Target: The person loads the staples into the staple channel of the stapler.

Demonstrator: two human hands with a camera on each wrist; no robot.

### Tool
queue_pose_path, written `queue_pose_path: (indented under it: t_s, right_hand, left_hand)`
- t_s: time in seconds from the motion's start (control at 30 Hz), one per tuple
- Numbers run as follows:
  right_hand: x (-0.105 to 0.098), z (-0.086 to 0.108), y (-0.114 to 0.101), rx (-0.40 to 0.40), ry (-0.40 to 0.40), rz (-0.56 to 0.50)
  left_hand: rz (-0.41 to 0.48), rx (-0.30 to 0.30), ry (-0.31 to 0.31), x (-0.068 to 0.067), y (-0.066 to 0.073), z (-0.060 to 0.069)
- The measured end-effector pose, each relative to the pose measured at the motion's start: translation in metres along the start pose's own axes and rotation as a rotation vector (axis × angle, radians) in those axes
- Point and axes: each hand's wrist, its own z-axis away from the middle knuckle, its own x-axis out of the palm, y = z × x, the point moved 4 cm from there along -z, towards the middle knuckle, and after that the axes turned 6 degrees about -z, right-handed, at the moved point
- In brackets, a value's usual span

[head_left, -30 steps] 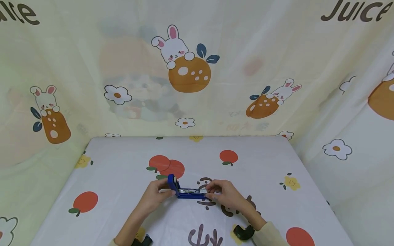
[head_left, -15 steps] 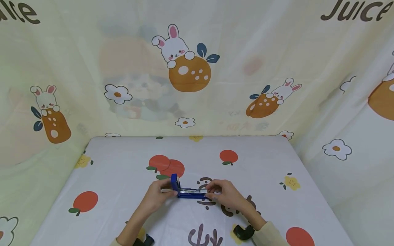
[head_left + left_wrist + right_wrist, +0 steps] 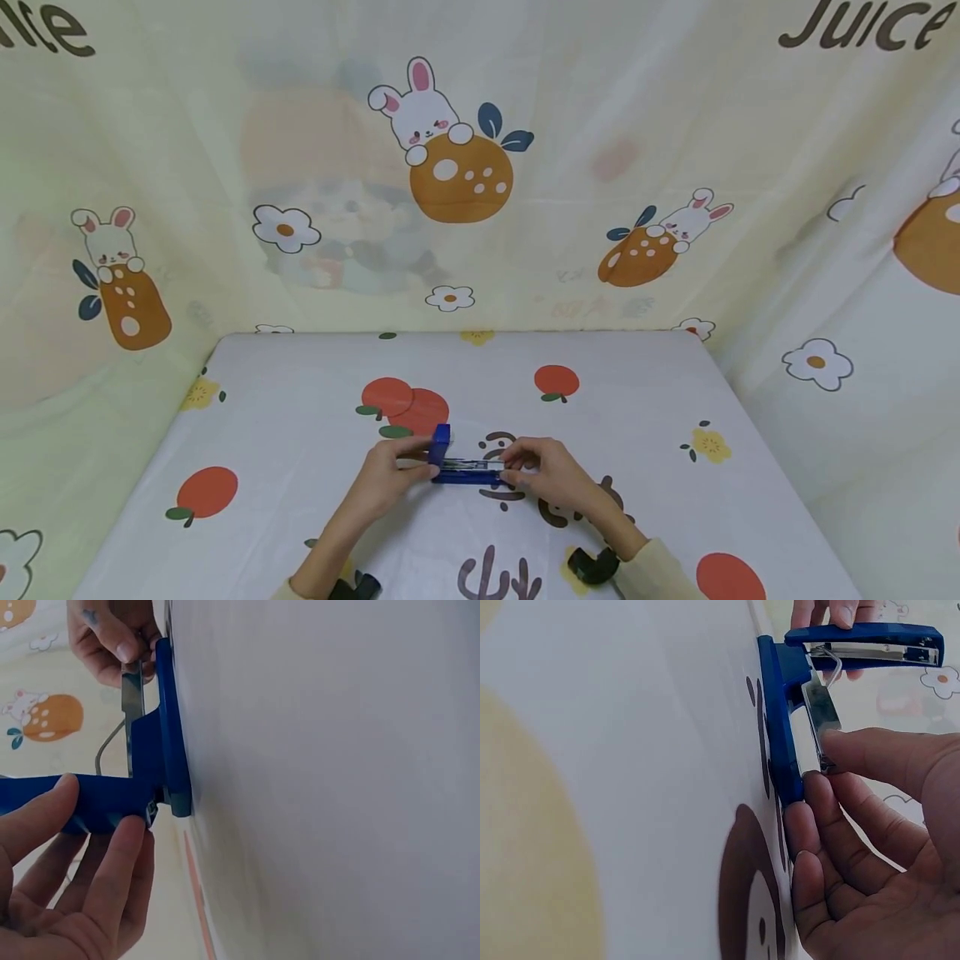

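Observation:
A blue stapler (image 3: pixel 471 479) stands on the table in front of the person, its top cover (image 3: pixel 870 634) swung up about upright from the base (image 3: pixel 174 735). Inside, the metal staple channel (image 3: pixel 821 705) is bared, and a bent wire links it to the cover. My left hand (image 3: pixel 382 482) grips the raised cover near the hinge, thumb on one side and fingers on the other. At the opposite end, my right hand (image 3: pixel 551 473) pinches the front of the metal channel, thumb on top, with fingers against the base's tip.
A white cloth (image 3: pixel 637 417) printed with fruit and flowers covers the table. Patterned curtains (image 3: pixel 525 267) hang behind and at both sides. Black wrist straps (image 3: pixel 594 567) sit near the sleeves.
The stapler's cover has swung to the right, from leaning left to about upright. My left hand has shifted slightly right with it. My right hand has stayed in place.

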Motion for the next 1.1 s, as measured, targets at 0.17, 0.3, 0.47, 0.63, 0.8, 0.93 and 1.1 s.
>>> queue_pose_path:
  t_s: [0.17, 0.3, 0.47, 0.63, 0.8, 0.93, 1.1]
  right_hand:
    - [0.001, -0.001, -0.001, 0.008, -0.001, -0.001]
    - [0.001, -0.001, -0.001, 0.013, 0.000, 0.003]
    - [0.000, 0.000, -0.002, 0.010, 0.002, 0.002]
    - [0.000, 0.000, -0.003, 0.005, -0.001, -0.005]
    - [0.001, 0.000, -0.003, 0.001, -0.003, -0.007]
    - [0.000, 0.000, -0.003, 0.003, -0.007, -0.011]
    - [-0.001, 0.000, -0.003, 0.017, -0.009, -0.020]
  left_hand:
    - [-0.028, 0.005, 0.005, 0.001, 0.002, 0.000]
    - [-0.047, 0.007, 0.007, 0.002, 0.002, 0.000]
    - [-0.066, 0.014, 0.010, 0.003, 0.003, -0.001]
    - [-0.076, 0.036, 0.014, 0.004, 0.006, 0.000]
    - [-0.103, 0.057, 0.023, 0.006, 0.009, 0.001]
    - [-0.129, 0.067, 0.029, 0.007, 0.011, 0.000]
    - [-0.157, 0.091, 0.034, 0.009, 0.013, -0.002]
